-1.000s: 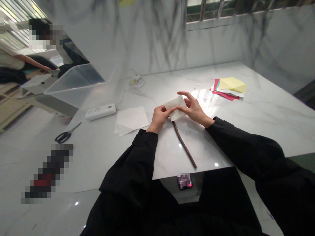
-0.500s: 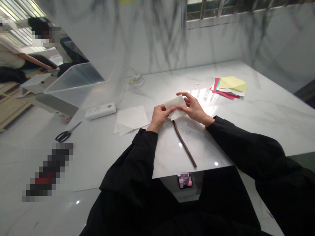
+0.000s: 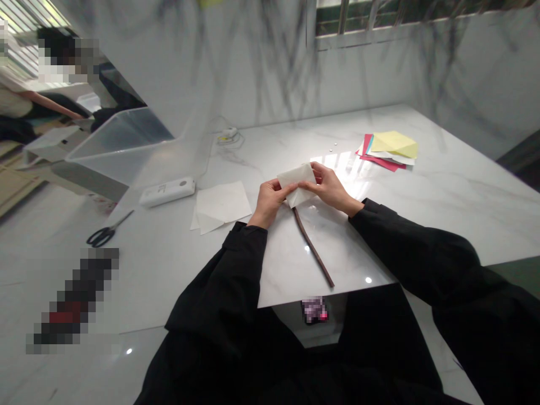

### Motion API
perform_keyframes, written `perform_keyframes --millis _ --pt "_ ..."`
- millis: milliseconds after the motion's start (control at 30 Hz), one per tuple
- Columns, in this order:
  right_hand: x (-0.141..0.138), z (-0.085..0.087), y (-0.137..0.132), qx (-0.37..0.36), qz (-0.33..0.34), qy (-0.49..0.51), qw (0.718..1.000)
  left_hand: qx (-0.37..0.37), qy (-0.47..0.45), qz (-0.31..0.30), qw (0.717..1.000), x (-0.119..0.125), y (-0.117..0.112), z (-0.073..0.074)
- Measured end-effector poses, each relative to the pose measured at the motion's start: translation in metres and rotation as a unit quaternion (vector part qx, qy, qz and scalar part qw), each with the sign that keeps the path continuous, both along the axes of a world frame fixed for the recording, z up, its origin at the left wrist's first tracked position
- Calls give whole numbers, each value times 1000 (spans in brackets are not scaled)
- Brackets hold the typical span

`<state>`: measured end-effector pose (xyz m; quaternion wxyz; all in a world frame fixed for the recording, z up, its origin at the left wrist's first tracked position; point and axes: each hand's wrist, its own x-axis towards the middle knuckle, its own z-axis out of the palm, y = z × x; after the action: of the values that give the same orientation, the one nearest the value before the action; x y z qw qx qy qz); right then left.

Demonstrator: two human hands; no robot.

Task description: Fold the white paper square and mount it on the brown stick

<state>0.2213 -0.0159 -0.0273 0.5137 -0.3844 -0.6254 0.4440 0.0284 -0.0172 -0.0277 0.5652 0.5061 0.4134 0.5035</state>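
A small piece of white paper is held up between both my hands, with a fold or crease near its lower corner. My left hand pinches its left side, thumb on the front. From the right, my right hand grips the other side, its thumb meeting the left thumb at the middle and its fingers behind the sheet. Just below the paper a thin brown stick lies on the table, its upper end at the paper's lower edge; whether they touch I cannot tell.
White paper sheets lie left of my hands, beside a white oblong device. Black scissors are farther left. Coloured papers are stacked at the right. A clear plastic bin and another person are at the far left.
My right fingers have drawn in closer against the back of the paper. Both hands still grip it; the whole view has shifted slightly.
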Motion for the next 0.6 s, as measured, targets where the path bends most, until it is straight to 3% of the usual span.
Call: perform_keyframes --millis 200,367,433,500,600 --pt "7 -3 3 -70 84 37 993 4 -14 -12 1000 2 -1 6" --pt "16 -7 12 -154 62 109 980 12 15 48 999 -4 2 11" --pt "21 -7 16 -180 42 147 972 53 100 103 988 -7 1 12" --pt "27 -7 20 -194 33 171 966 114 240 146 953 -9 -2 13" --pt "32 -6 23 -199 36 179 963 173 407 121 889 -8 -10 12"
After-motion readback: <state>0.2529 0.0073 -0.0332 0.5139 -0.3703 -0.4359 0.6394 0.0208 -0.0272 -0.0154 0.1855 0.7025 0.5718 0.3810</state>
